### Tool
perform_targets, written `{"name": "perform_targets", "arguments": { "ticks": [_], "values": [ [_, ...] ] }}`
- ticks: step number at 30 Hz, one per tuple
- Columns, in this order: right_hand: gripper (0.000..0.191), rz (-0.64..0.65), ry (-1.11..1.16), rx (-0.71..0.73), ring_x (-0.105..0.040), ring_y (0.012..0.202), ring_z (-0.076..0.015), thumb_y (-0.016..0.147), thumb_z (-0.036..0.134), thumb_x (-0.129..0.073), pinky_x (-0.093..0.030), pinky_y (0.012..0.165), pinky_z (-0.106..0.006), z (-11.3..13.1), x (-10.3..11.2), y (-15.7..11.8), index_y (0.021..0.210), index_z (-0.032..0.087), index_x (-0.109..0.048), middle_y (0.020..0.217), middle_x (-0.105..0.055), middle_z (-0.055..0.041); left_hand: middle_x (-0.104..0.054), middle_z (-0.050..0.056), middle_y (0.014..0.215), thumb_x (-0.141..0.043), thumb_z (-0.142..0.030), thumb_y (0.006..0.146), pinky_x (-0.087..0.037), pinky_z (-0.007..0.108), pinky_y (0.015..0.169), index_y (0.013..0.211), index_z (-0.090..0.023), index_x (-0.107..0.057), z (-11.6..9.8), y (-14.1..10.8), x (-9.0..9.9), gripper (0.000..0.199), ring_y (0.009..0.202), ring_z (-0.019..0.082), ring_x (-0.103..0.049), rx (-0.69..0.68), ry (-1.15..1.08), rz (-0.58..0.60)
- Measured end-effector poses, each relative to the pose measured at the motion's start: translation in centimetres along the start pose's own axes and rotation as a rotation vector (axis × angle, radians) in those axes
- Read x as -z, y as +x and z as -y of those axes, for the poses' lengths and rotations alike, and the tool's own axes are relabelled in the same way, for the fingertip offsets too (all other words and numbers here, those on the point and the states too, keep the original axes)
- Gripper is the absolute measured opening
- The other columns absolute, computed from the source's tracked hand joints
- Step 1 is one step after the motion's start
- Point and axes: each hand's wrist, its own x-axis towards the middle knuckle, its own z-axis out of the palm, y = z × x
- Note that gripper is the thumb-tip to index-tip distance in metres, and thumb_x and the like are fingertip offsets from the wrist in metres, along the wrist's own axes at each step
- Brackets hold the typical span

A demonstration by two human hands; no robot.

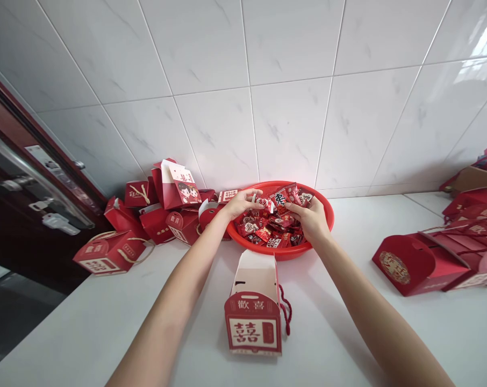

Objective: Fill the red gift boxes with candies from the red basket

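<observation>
A red plastic basket (328, 215) full of red wrapped candies (267, 231) stands against the wall. Over its left side, my left hand (243, 204) pinches a small red and white wrapped candy (264, 204). My right hand (311, 217) is at the basket's right side, its fingers closed on a red packet (281, 199) with a dark character on it. Nearer to me, in front of the basket, an open red and white gift box (253, 328) stands upright, with a dark red cord (286, 312) hanging at its right side.
Several red gift boxes (114, 252) are piled at the left, near a dark door (26, 215). More red boxes (424, 263) stand at the right, with an open carton (473, 180) behind them. A tiled wall (211, 129) bounds the white table (328, 344).
</observation>
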Motion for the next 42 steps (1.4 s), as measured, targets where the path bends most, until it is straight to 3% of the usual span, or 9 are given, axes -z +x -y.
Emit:
{"name": "perform_targets", "arguments": {
  "ticks": [8,15,19,23,27,31,35,39,42],
  "values": [
    [0.032,0.006,-0.008,0.011,-0.075,0.075,-0.0227,0.059,0.02,-0.084,-0.064,0.068,-0.036,-0.1,0.1,0.2,0.085,0.02,-0.066,0.082,-0.078,-0.0016,-0.071,-0.002,0.081,-0.099,-0.035,0.047,-0.055,0.035,0.08,0.1,-0.016,-0.074,-0.4,-0.4,-0.4,0.062,0.079,0.018,-0.067,-0.054,0.116,-0.008],
    [0.032,-0.018,0.011,0.001,-0.075,0.076,-0.0218,0.059,0.021,-0.084,-0.064,0.071,-0.036,-0.1,0.1,0.1,0.084,0.02,-0.064,0.081,-0.077,-0.0017,-0.073,0.004,0.095,-0.085,-0.058,0.066,-0.052,0.038,0.09,0.095,-0.017,-0.072,-0.7,-0.4,-1.0,0.052,0.093,0.024,-0.066,-0.16,0.196,-0.117],
    [0.029,-0.021,0.025,0.009,-0.075,0.074,-0.0222,0.06,0.02,-0.082,-0.065,0.07,-0.036,0.0,-0.1,0.1,0.083,0.02,-0.065,0.08,-0.077,-0.0024,-0.073,0.005,0.105,-0.084,-0.051,0.07,-0.049,0.035,0.095,0.106,-0.018,-0.071,-1.0,-1.1,-1.1,0.051,0.1,0.024,-0.065,-0.215,0.213,-0.178],
    [0.028,-0.026,0.03,0.008,-0.075,0.072,-0.0224,0.06,0.018,-0.082,-0.065,0.067,-0.036,0.0,-0.1,0.1,0.083,0.02,-0.066,0.081,-0.078,-0.0023,-0.074,0.003,0.091,-0.077,-0.04,0.076,-0.052,0.035,0.088,0.128,-0.018,-0.066,-1.2,-2.6,-1.2,0.058,0.089,0.023,-0.068,-0.208,0.19,-0.133],
    [0.026,-0.035,0.025,0.011,-0.076,0.075,-0.0231,0.061,0.017,-0.081,-0.066,0.068,-0.036,0.0,-0.1,0.1,0.081,0.021,-0.065,0.08,-0.078,-0.0021,-0.077,0.006,0.109,-0.071,-0.029,0.076,-0.05,0.038,0.1,0.112,-0.021,-0.075,-1.5,-3.8,-0.3,0.037,0.107,0.026,-0.068,-0.278,0.365,-0.23],
    [0.025,-0.035,0.007,0.015,-0.076,0.077,-0.0241,0.062,0.018,-0.08,-0.066,0.069,-0.037,0.1,-0.1,0.1,0.082,0.021,-0.066,0.08,-0.078,-0.0021,-0.08,0.006,0.107,-0.069,-0.02,0.072,-0.05,0.041,0.102,0.099,-0.022,-0.08,-1.8,-4.2,1.0,0.029,0.106,0.029,-0.069,-0.195,0.56,-0.363],
    [0.028,-0.044,0.008,0.014,-0.075,0.073,-0.0227,0.06,0.019,-0.081,-0.065,0.065,-0.035,0.1,0.0,0.1,0.082,0.021,-0.064,0.08,-0.077,-0.0021,-0.08,0.004,0.109,-0.072,-0.018,0.068,-0.051,0.04,0.101,0.094,-0.023,-0.082,-1.7,-4.3,1.3,0.029,0.103,0.03,-0.07,-0.141,0.585,-0.314],
    [0.03,-0.031,0.013,0.012,-0.074,0.072,-0.022,0.06,0.021,-0.083,-0.064,0.066,-0.035,-0.1,0.0,0.2,0.083,0.021,-0.063,0.08,-0.076,-0.0021,-0.081,0.002,0.108,-0.072,-0.021,0.067,-0.052,0.039,0.099,0.095,-0.025,-0.084,-1.5,-4.1,0.8,0.03,0.105,0.03,-0.071,-0.087,0.586,-0.19],
    [0.03,-0.033,0.008,0.011,-0.074,0.074,-0.0221,0.06,0.022,-0.083,-0.065,0.069,-0.036,-0.2,0.1,0.2,0.082,0.021,-0.063,0.08,-0.076,-0.0015,-0.082,0.002,0.109,-0.072,-0.02,0.066,-0.052,0.038,0.1,0.096,-0.026,-0.084,-1.5,-3.6,0.8,0.033,0.109,0.031,-0.07,-0.108,0.601,-0.129]
  ]
}}
